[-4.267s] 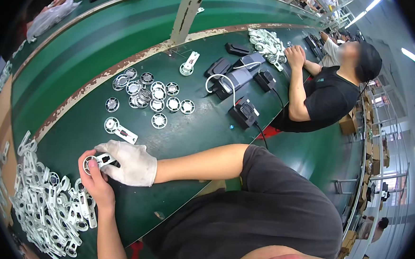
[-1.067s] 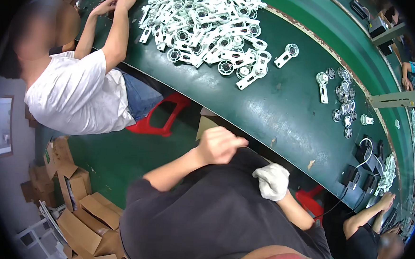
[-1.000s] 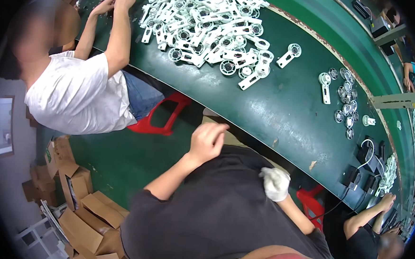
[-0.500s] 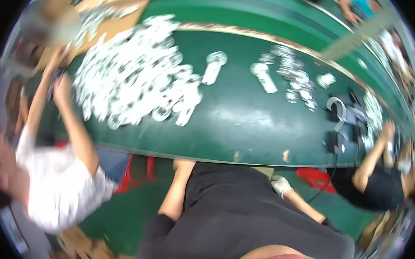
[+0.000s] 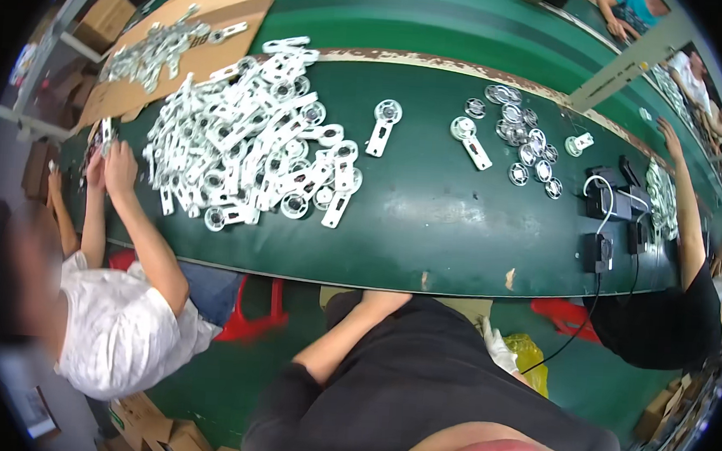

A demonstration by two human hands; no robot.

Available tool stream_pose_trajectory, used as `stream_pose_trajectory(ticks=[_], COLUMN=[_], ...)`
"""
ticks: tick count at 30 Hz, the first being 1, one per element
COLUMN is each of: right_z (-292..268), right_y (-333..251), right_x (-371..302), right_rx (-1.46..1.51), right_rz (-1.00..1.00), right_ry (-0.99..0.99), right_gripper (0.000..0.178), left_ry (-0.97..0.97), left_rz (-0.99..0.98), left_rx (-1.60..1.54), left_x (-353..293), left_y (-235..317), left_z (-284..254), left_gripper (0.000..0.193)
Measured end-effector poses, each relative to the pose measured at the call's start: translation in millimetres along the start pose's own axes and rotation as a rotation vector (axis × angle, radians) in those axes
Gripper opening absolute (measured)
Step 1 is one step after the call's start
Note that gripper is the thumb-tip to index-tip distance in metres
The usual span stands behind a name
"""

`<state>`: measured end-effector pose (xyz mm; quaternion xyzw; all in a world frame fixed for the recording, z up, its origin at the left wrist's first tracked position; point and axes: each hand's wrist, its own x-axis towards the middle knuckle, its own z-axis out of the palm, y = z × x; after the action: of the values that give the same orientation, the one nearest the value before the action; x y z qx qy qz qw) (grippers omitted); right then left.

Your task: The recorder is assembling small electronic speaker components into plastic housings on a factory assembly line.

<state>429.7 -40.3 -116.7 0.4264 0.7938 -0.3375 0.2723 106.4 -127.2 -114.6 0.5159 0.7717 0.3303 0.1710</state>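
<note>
Left hand (image 5: 387, 301) and right hand (image 5: 499, 350) reach low by the table (image 5: 459, 248), grip unclear; touching white parts (image 5: 238, 135) means hands up.

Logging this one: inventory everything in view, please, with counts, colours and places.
table: one, green, centre
heaped parts: many, white, table's left
lone parts: three, white, back half of table
discs: over ten, silvery, table's right
corded devices: several, black, far right
cardboard sheet: one, brown, upper left
belt: one, green, behind table
stools: two, red, below left and right
boxes: several, brown, lower left
bag: one, yellow, lower right
co-workers: several, left, right, behind
left hand: one, bare, front edge
right hand: one, white-gloved, beside bag
</note>
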Motion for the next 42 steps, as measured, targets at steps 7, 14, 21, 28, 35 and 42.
stream_pose_trajectory(ticks=[7, 14, 21, 28, 35, 42], right_z=[2, 49, -19, -10, 24, 15], right_y=[-26, 3, -72, -55, -36, -62], right_x=[16, 34, -15, -30, 4, -27], right_rx=[0.416, 0.413, 0.386, 0.251, 0.138, 0.408], right_rz=[0.302, 0.174, 0.455, 0.347, 0.187, 0.355], right_ry=[0.267, 0.215, 0.234, 0.244, 0.647, 0.58], right_gripper=[0.04, 0.03, 0.026, 0.026, 0.031, 0.03], left_ry=[-0.18, -0.337, -0.669, -0.736, -0.799, -0.814], left_rz=[0.29, 0.626, 1.292, 1.413, 1.402, 1.432], left_rx=[0.204, 0.133, -0.063, -0.077, -0.092, -0.105], left_x=[-7, 25, 21, 5, -11, -8], left_y=[-9, 22, 125, 150, 152, 170], left_z=[43, 73, 151, 158, 163, 168], left_gripper=[0.012, 0.012, 0.012, 0.012, 0.012, 0.012])
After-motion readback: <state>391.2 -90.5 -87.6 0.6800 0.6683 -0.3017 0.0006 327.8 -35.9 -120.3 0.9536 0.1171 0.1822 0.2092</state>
